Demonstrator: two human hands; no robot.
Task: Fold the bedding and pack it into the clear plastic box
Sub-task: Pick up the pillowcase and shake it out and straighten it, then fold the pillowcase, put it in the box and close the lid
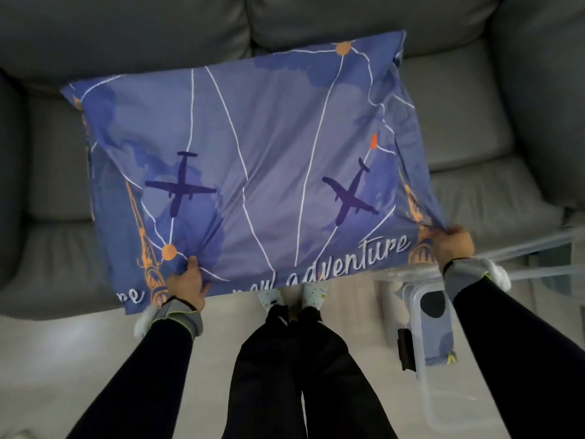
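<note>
A grey leather sofa (474, 122) is seen across the upper view, with a pale floor (79, 359) below it. A blue pillowcase (269, 147) printed with planes is spread over the seat cushions; its near edge is gripped by the left hand (186, 280) and its near right corner is pinched by the right hand (452, 245). The clear plastic box (414, 312) is set on the floor at the right, partly hidden by the right arm, with folded blue fabric (438, 337) inside it, and socked feet (313, 296) are placed beside it.

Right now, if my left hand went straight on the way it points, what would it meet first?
Probably the sofa under the pillowcase that the left hand grips; depth there is hard to judge.
</note>
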